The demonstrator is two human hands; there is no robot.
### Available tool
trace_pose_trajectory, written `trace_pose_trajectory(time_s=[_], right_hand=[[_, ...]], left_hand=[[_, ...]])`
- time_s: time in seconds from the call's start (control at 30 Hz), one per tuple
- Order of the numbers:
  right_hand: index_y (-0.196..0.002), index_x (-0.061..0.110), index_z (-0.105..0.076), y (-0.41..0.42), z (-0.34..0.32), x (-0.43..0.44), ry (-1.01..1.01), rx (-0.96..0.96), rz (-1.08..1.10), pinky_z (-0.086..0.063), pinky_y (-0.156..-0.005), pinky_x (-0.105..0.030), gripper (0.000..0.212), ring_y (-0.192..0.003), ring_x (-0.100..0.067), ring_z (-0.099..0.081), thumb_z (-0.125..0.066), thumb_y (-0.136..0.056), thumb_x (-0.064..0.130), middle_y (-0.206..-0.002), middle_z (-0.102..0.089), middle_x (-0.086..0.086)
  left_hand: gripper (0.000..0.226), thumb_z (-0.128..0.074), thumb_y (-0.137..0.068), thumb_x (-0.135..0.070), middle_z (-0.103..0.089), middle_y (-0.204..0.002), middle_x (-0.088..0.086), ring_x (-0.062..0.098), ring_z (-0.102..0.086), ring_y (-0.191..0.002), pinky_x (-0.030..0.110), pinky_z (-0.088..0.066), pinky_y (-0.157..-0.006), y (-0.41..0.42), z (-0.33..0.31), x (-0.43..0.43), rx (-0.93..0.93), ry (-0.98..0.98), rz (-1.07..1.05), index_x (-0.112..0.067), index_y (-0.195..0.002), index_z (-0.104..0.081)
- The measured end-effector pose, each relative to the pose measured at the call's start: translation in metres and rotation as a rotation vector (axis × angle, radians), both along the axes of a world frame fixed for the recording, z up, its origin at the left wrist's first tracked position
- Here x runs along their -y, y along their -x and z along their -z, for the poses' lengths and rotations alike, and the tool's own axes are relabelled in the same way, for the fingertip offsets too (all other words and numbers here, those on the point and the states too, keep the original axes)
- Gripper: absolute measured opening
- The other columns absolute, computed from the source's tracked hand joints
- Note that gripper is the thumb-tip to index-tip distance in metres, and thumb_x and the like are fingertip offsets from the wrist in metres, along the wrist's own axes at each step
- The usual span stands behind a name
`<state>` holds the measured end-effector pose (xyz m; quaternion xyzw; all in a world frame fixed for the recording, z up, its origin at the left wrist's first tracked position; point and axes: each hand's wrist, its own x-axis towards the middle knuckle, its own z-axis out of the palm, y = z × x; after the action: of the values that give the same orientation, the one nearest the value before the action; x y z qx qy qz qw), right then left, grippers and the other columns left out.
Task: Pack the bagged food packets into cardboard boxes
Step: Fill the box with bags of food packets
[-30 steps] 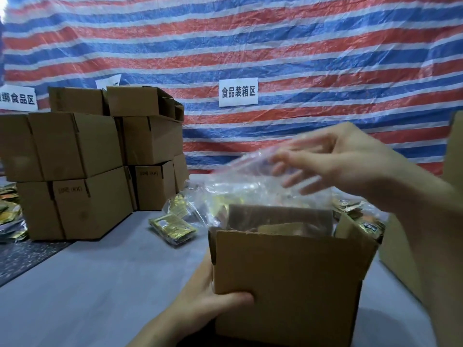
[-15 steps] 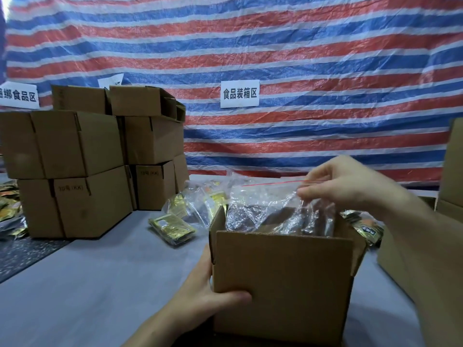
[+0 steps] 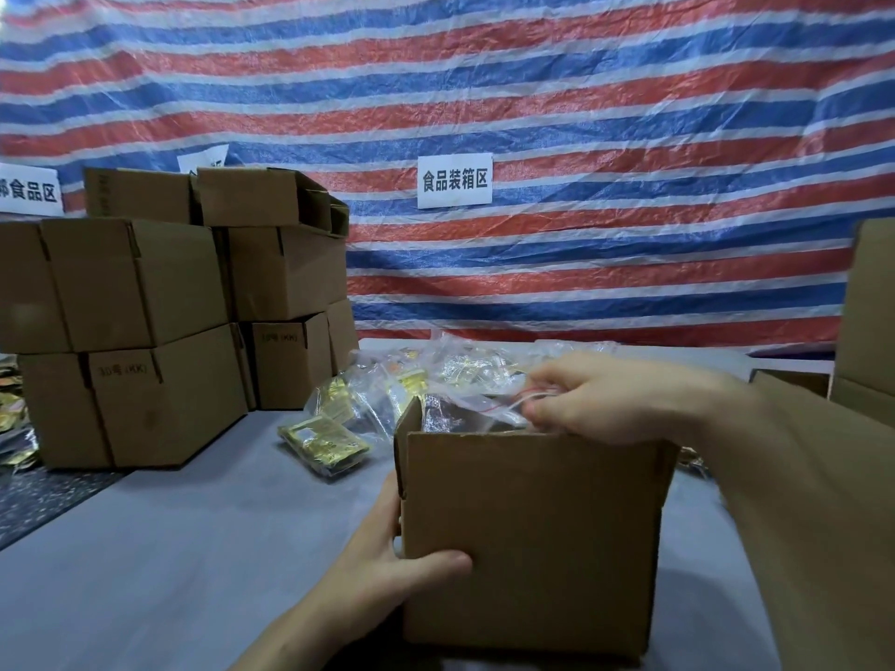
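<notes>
Head: stacked boxes [image 3: 145, 331] beside loose packets [image 3: 322, 440]

You've got a red/blue/white striped tarp [image 3: 605, 89] across the far side w/ a white paper sign [image 3: 455, 180] at ctr, second sign [image 3: 29, 191] far left; grey table cover [image 3: 169, 549] near.

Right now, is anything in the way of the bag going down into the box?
Nothing visible is. The right hand pinches the clear bag right at the open top of the cardboard box; the left hand grips its side. Its inside is hidden.
</notes>
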<state>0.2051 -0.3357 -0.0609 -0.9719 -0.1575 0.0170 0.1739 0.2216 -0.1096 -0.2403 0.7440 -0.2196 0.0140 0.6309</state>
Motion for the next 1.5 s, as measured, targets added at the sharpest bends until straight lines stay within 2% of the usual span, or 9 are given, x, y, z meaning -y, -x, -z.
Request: trace_pose_trajectory(time_s=[0.07,0.23,0.37,0.53,0.67,0.9,1.13,1.3,1.5], right_hand=[[-0.105,0.031,-0.062,0.002,-0.001,-0.002,-0.014,0.044,-0.022,-0.045,-0.079,-0.024,0.015,-0.094,-0.01,-0.057,-0.048,-0.105,0.035,-0.102,-0.062,0.007],[-0.087,0.025,-0.062,0.004,-0.009,0.004,-0.023,0.075,0.009,-0.046,-0.064,-0.027,0.021,-0.075,-0.013,-0.059,-0.05,-0.104,0.025,-0.086,-0.064,0.0],[-0.081,0.024,-0.058,-0.006,-0.003,0.008,0.165,0.02,0.129,-0.039,-0.066,-0.028,0.025,-0.079,-0.011,-0.054,-0.044,-0.099,0.016,-0.084,-0.057,0.006],[-0.094,0.025,-0.06,-0.011,0.0,0.007,0.133,0.012,0.139,-0.042,-0.078,-0.03,0.021,-0.09,-0.009,-0.055,-0.041,-0.103,0.02,-0.09,-0.057,0.01],[-0.094,0.022,-0.065,-0.007,-0.004,0.01,0.05,-0.013,0.132,-0.052,-0.093,-0.039,0.024,-0.096,-0.017,-0.064,-0.043,-0.103,0.021,-0.094,-0.067,0.003],[-0.093,0.026,-0.059,-0.005,0.0,0.003,0.047,0.012,0.025,-0.045,-0.078,-0.029,0.024,-0.086,-0.012,-0.055,-0.04,-0.107,0.027,-0.092,-0.06,0.004],[-0.087,0.03,-0.056,-0.012,0.005,-0.003,0.133,0.036,0.033,-0.047,-0.089,-0.035,0.024,-0.089,-0.01,-0.054,-0.04,-0.103,0.022,-0.091,-0.056,0.009],[-0.102,0.028,-0.062,-0.01,0.008,-0.014,0.121,0.047,-0.04,-0.047,-0.091,-0.038,0.022,-0.096,-0.012,-0.055,-0.04,-0.104,0.023,-0.099,-0.06,0.008],[-0.078,0.032,-0.053,-0.017,0.013,-0.017,0.107,0.029,-0.032,-0.037,-0.081,-0.03,0.029,-0.088,-0.005,-0.048,-0.041,-0.1,0.018,-0.084,-0.047,0.019]], left_hand=[[0.11,-0.095,-0.056,-0.051,-0.068,-0.132,-0.004,0.016,-0.064,-0.123,0.037,-0.055,-0.099,0.001,0.0,0.0,-0.013,0.013,-0.004,-0.023,-0.148,-0.042],[0.11,-0.096,-0.05,-0.059,-0.069,-0.126,-0.011,0.01,-0.066,-0.118,0.026,-0.057,-0.09,0.001,0.001,-0.002,-0.027,0.018,0.001,-0.03,-0.143,-0.045],[0.11,-0.095,-0.05,-0.062,-0.07,-0.126,-0.012,0.009,-0.065,-0.118,0.026,-0.057,-0.09,0.0,0.001,-0.001,-0.02,0.01,-0.011,-0.031,-0.143,-0.045],[0.106,-0.095,-0.055,-0.059,-0.069,-0.128,-0.011,0.01,-0.065,-0.119,0.023,-0.056,-0.09,-0.001,0.001,-0.003,-0.015,0.004,-0.014,-0.03,-0.144,-0.045],[0.103,-0.095,-0.055,-0.058,-0.067,-0.131,-0.011,0.012,-0.064,-0.122,0.026,-0.056,-0.092,-0.002,0.002,-0.003,-0.018,0.004,-0.005,-0.036,-0.143,-0.045],[0.107,-0.095,-0.055,-0.059,-0.067,-0.132,-0.01,0.011,-0.064,-0.121,0.027,-0.056,-0.092,-0.002,0.003,-0.003,-0.003,0.014,-0.01,-0.033,-0.145,-0.043],[0.107,-0.095,-0.054,-0.061,-0.067,-0.131,-0.012,0.011,-0.064,-0.121,0.027,-0.057,-0.091,-0.004,0.004,-0.003,-0.009,0.022,-0.012,-0.038,-0.144,-0.042],[0.108,-0.095,-0.051,-0.062,-0.069,-0.128,-0.012,0.01,-0.066,-0.118,0.025,-0.057,-0.088,-0.004,0.004,-0.004,-0.016,0.022,-0.031,-0.034,-0.142,-0.045],[0.104,-0.095,-0.054,-0.06,-0.07,-0.128,-0.005,0.018,-0.067,-0.119,0.035,-0.058,-0.092,-0.004,0.006,-0.003,-0.008,0.024,-0.055,-0.031,-0.142,-0.048]])
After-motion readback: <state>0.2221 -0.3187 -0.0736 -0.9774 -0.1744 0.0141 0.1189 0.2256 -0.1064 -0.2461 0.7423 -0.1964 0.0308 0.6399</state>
